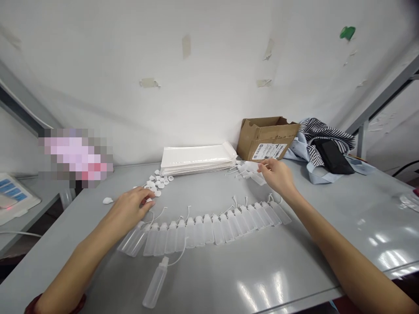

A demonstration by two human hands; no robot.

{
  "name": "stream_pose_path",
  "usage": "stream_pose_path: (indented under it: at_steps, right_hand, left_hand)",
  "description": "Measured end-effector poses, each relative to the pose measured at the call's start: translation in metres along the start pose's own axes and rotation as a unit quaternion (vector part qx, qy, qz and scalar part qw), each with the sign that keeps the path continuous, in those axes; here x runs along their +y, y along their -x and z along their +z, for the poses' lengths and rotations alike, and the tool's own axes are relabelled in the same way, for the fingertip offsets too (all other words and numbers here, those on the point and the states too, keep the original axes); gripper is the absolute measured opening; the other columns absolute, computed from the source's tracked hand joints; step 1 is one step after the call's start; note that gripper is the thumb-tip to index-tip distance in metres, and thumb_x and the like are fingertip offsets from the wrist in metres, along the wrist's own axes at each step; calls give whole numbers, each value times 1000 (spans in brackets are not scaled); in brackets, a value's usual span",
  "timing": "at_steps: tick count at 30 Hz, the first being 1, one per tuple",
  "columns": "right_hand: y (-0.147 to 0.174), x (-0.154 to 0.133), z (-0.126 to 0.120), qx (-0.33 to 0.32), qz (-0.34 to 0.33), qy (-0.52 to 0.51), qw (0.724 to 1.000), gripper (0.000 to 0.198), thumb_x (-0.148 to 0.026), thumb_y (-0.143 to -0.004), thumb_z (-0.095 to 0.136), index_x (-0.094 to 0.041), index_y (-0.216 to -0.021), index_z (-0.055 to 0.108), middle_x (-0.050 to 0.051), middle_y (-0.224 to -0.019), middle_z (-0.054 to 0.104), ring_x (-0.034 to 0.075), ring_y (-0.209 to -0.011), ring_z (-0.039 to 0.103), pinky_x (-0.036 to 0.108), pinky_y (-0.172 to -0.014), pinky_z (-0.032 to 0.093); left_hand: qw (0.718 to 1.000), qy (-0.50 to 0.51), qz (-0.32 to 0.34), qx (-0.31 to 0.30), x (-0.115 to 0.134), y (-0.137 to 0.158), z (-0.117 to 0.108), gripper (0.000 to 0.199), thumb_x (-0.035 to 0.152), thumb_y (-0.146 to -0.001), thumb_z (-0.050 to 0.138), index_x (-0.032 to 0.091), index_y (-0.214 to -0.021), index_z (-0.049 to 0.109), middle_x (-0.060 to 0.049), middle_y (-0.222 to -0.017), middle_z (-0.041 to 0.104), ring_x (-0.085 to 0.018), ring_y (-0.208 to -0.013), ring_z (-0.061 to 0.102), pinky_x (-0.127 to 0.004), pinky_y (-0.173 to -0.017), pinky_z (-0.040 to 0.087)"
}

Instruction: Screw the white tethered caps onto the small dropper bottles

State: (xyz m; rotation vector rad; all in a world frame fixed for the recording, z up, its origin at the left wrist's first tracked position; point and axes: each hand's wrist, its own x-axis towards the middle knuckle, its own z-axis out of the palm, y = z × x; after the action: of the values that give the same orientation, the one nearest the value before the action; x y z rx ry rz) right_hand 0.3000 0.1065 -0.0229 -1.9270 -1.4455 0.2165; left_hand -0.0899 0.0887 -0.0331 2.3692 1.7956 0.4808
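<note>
Left hand (129,206): fingers half curled at white caps (160,185), can't tell if one's held. Right hand (278,175): fingers nearly closed at loose bottles (251,167) by the carton (265,138), grip unclear. Bottle row (199,231) lies across the bench (229,274), single bottle (155,285) in front of it, envelope stack (196,158) behind.

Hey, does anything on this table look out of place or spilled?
Two things: one bottle lies by itself in front of the bottle row, and one white piece sits apart from the white pile, on the left hand's outer side. I see no spill.
</note>
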Motion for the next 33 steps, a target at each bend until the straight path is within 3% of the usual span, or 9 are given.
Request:
stream_pose_path:
  at_steps: [3, 6, 10, 13, 15, 18, 24, 26, 33]
  right_hand:
    - [2, -1, -5, 19, -26, 34, 999, 17, -27, -78, 53, -15, -79, 65, 11, -85, 68, 24, -72, 59, 34, -66, 39]
    - [14, -11, -5, 59, -77, 36, 995, 23, -28, -82, 50, -13, -91, 64, 16, -98, 63, 29, -89, 57, 40, -75, 42]
    - [55, -37, 6, 48, -204, -11, 978, 17, -24, -87, 47, -16, -94, 60, 11, -103, 61, 23, -97, 55, 34, -79, 46]
    - [99, -57, 14, -44, -436, -106, 893, 17, -13, -89, 46, -13, -101, 58, 13, -99, 61, 21, -93, 56, 34, -77, 49]
    - [127, -66, 17, -110, -535, -105, 831, 19, -8, -89, 46, -11, -102, 59, 14, -99, 63, 21, -90, 56, 34, -75, 49]
    - [156, -69, 23, -165, -633, -91, 751, 23, -9, -93, 44, -7, -109, 60, 14, -112, 63, 23, -105, 54, 34, -85, 46]
    - [172, -69, 43, -183, -723, -34, 665, 26, -24, -98, 42, -18, -115, 61, 4, -142, 47, 22, -128, 40, 32, -92, 43]
    - [177, -73, 49, -179, -725, -41, 664, 27, -28, -98, 42, -18, -116, 59, 6, -146, 42, 25, -129, 39, 33, -91, 45]
    - [202, -82, 76, -107, -653, -41, 749, 46, -48, -91, 48, -12, -118, 54, 21, -140, 45, 33, -110, 52, 38, -73, 53]
  left_hand:
    - [1000, -1, -5, 3, 1, 2, 1, 26, 38, -77, 47, 21, -81, 66, -7, -75, 69, -27, -68, 65, -38, -64, 48]
    - [1000, 1, -10, 10, 3, 5, 1, 25, 38, -78, 48, 20, -84, 64, -8, -80, 70, -28, -73, 66, -38, -64, 49]
    - [1000, 6, -11, 23, 12, 8, 0, 23, 36, -80, 46, 20, -87, 61, -9, -87, 68, -28, -80, 65, -38, -67, 49]
    - [999, 16, 2, 34, 22, 10, -1, 22, 34, -82, 45, 20, -91, 59, -8, -92, 67, -26, -84, 64, -37, -71, 49]
    - [999, 21, 15, 41, 28, 11, -1, 20, 32, -82, 45, 20, -92, 58, -7, -95, 65, -24, -84, 63, -36, -72, 48]
    - [998, 27, 30, 57, 34, 12, -2, 19, 30, -83, 44, 20, -93, 56, -6, -97, 65, -23, -85, 62, -35, -74, 47]
    - [995, 43, 42, 74, 39, 15, -2, 17, 29, -85, 43, 21, -94, 55, -5, -96, 64, -21, -82, 61, -34, -76, 46]
    - [995, 47, 44, 74, 40, 15, -1, 16, 28, -86, 44, 20, -94, 55, -5, -97, 64, -20, -80, 61, -34, -75, 46]
    - [995, 52, 46, 67, 43, 14, 2, 16, 28, -86, 42, 20, -90, 55, -4, -96, 64, -20, -80, 61, -34, -74, 46]
